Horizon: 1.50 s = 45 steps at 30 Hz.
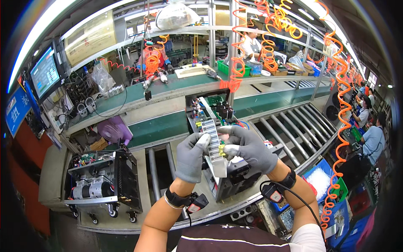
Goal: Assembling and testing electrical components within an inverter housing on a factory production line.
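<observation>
Both my hands wear grey gloves. A narrow sheet of printed labels (211,138) hangs upright between them, its blank lower end bent. My left hand (189,157) pinches the sheet's left edge between thumb and fingers. My right hand (251,148) is closed at the right edge, thumb and forefinger meeting beside a small yellow piece (222,150); whether that piece is attached to the sheet, I cannot tell. Right behind and below the hands stands an open-sided machine (235,181) with wires and circuit boards, partly covered by the gloves.
Another open machine on casters (103,185) stands at left. A roller conveyor (289,134) runs to the right, near blue parts bins (320,178). Orange coiled hoses (342,105) hang down. A monitor (45,73) and purple fan (114,129) are at left; other people work farther off.
</observation>
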Each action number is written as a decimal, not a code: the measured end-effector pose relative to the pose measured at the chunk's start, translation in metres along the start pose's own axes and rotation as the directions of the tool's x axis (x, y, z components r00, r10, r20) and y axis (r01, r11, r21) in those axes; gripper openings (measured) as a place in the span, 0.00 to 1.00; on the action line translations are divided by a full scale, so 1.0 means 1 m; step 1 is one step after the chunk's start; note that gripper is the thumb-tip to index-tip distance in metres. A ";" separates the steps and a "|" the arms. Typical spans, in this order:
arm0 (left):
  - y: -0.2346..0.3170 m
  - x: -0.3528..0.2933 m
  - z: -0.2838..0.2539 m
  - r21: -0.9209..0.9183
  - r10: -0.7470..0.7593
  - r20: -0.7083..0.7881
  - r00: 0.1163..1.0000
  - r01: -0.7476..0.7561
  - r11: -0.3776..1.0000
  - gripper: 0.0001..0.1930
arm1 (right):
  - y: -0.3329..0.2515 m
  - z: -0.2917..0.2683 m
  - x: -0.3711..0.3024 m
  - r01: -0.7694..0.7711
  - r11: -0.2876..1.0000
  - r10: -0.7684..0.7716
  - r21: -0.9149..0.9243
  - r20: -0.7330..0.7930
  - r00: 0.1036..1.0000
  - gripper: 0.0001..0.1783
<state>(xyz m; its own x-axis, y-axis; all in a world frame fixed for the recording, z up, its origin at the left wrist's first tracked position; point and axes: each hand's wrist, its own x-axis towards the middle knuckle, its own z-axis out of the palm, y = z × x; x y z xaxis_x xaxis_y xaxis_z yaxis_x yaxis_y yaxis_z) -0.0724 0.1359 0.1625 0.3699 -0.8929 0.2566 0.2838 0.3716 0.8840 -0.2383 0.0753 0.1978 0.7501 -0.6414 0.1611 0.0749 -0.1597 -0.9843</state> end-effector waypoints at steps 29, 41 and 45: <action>-0.044 -0.104 0.055 -0.021 -0.061 -0.103 0.993 0.059 0.998 0.07 | 0.067 0.027 -0.130 0.246 0.961 -0.204 0.126 -0.276 0.939 0.16; -0.066 -0.121 0.062 -0.059 -0.420 0.025 0.907 0.421 0.905 0.09 | 0.077 0.012 -0.153 0.362 0.878 -0.457 -0.313 -0.323 0.829 0.12; -0.075 -0.120 0.066 -0.046 -0.371 -0.022 0.928 0.370 0.928 0.09 | 0.079 0.011 -0.157 0.395 0.844 -0.507 -0.364 -0.299 0.808 0.11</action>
<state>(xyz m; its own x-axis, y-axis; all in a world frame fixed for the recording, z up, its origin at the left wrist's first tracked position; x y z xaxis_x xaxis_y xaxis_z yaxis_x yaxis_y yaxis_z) -0.1963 0.1986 0.0906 0.2578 -0.9612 -0.0985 0.4406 0.0262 0.8973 -0.3428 0.1717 0.0936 0.3722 -0.6616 0.6509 0.1198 -0.6612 -0.7406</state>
